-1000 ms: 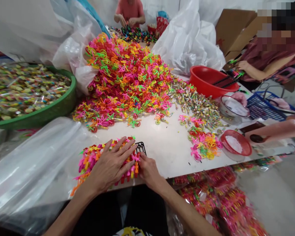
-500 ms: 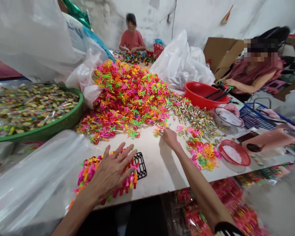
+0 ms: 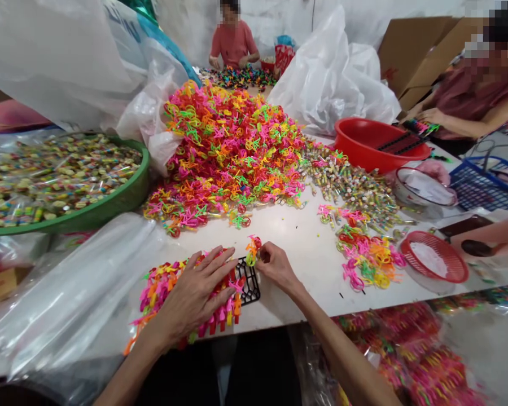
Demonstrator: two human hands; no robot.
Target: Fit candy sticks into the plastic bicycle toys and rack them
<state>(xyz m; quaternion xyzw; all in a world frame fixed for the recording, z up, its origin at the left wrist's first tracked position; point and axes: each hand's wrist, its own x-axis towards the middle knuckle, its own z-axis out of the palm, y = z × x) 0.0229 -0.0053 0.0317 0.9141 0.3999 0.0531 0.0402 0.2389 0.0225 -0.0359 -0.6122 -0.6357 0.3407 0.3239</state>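
The right hand (image 3: 277, 267) is pinching a plastic piece (image 3: 253, 251) by a black grid (image 3: 249, 286), fingers closed, while the left hand (image 3: 190, 296), fingers spread, is pressing coloured plastic pieces (image 3: 154, 299).

From here I can see a white wall (image 3: 182, 28) beyond a long white tabletop (image 3: 317, 270), a cardboard carton (image 3: 423, 56) near the far corner, and a grey floor (image 3: 491, 349), probably concrete, though that view is blurred.
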